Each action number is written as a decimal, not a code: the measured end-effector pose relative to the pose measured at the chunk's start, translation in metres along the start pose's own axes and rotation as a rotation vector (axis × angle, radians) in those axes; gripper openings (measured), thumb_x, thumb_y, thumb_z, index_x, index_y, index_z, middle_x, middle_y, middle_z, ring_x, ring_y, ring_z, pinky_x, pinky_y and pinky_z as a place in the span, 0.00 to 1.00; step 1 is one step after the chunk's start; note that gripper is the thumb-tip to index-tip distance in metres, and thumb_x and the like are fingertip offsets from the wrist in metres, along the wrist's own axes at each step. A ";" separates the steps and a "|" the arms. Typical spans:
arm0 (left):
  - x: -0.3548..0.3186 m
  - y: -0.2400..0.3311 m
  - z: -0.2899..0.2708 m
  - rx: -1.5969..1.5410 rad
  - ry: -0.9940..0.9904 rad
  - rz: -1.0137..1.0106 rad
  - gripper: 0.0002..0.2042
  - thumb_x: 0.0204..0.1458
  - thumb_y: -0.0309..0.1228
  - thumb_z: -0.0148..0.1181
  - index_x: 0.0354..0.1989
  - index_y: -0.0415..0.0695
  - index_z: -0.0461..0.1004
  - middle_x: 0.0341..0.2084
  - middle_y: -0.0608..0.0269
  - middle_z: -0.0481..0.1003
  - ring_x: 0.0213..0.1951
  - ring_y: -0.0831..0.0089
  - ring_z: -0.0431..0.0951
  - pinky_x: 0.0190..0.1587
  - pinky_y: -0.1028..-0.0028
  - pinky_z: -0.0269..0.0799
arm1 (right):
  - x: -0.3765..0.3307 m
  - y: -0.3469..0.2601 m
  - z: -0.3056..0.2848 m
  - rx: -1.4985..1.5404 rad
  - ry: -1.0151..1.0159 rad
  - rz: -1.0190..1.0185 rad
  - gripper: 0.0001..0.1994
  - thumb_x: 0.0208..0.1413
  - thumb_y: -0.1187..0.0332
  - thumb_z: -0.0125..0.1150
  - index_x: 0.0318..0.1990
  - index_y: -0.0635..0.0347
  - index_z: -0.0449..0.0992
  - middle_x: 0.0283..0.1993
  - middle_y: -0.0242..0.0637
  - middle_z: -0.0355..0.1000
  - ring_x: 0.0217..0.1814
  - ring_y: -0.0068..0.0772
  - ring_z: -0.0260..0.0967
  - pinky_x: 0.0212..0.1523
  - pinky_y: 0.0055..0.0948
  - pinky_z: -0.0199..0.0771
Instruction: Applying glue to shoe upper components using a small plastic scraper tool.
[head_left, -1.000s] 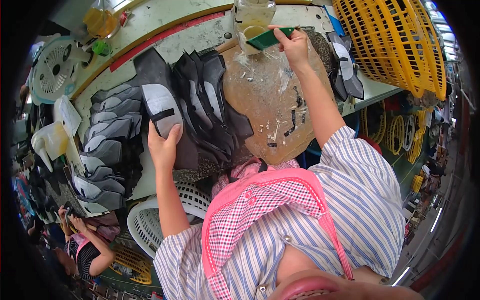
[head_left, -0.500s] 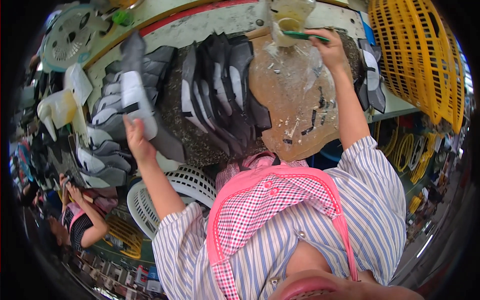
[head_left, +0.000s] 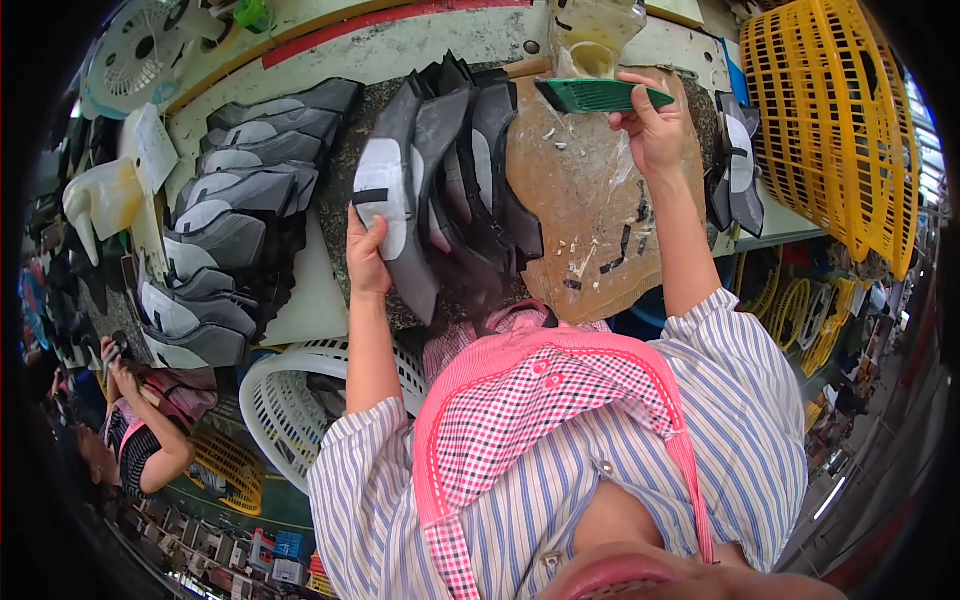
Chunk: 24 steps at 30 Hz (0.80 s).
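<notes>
Nearest the camera is the person's own chest, in a striped shirt (head_left: 640, 470) with a pink checked bib (head_left: 540, 400). A white basket (head_left: 290, 400) sits at about eight o'clock, just below the bench edge.

The left hand (head_left: 368, 262), at ten o'clock from the bib, grips a grey and white shoe piece (head_left: 385, 205) by its lower edge, thumb on the face and fingers behind. That piece is the front one of a fanned row of dark shoe pieces (head_left: 470, 160) leaning on the bench.

At one o'clock the right hand (head_left: 655, 130) is closed around the handle end of a green brush (head_left: 590, 95), which is held level above a brown glue-stained board (head_left: 590, 210). Just beyond the brush, at twelve, stands a pale glue pot (head_left: 590, 40).

Farther off, another stack of grey pieces (head_left: 230, 220) lies at nine o'clock and a yellow basket (head_left: 830, 120) hangs at two.

Risks, as I judge them: the leaning row could slide or topple if the front piece is pulled away carelessly, and a loaded brush held over the board could drip onto clean pieces nearby.
</notes>
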<state>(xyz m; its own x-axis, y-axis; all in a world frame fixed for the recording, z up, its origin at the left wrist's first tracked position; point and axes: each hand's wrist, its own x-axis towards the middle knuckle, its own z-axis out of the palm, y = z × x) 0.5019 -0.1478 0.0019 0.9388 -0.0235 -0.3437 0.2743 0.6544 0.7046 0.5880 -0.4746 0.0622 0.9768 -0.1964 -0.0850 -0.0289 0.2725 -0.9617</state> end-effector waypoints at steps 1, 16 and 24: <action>0.004 0.000 -0.001 -0.030 -0.020 -0.005 0.17 0.45 0.25 0.48 0.46 0.45 0.58 0.39 0.64 0.66 0.40 0.73 0.67 0.44 0.74 0.60 | -0.002 -0.002 0.005 0.014 -0.038 0.014 0.12 0.47 0.64 0.52 0.35 0.63 0.70 0.25 0.34 0.68 0.17 0.22 0.64 0.17 0.17 0.64; 0.003 -0.002 0.016 0.068 -0.082 -0.125 0.14 0.41 0.24 0.52 0.39 0.40 0.62 0.33 0.62 0.69 0.35 0.76 0.69 0.40 0.79 0.62 | -0.022 -0.015 0.062 0.063 -0.145 0.015 0.08 0.48 0.70 0.49 0.35 0.64 0.69 0.27 0.36 0.68 0.20 0.21 0.62 0.19 0.16 0.63; -0.007 -0.016 0.046 0.107 0.057 0.009 0.14 0.41 0.22 0.49 0.39 0.37 0.63 0.32 0.63 0.69 0.33 0.78 0.68 0.38 0.80 0.61 | -0.024 0.016 0.104 -0.311 -0.389 -0.001 0.05 0.46 0.76 0.50 0.31 0.63 0.71 0.27 0.33 0.69 0.21 0.19 0.62 0.19 0.14 0.61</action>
<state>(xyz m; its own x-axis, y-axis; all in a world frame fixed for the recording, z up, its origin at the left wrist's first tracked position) 0.5008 -0.1928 0.0217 0.9289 0.0269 -0.3694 0.2892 0.5703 0.7689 0.5860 -0.3674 0.0757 0.9819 0.1855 -0.0377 -0.0321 -0.0334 -0.9989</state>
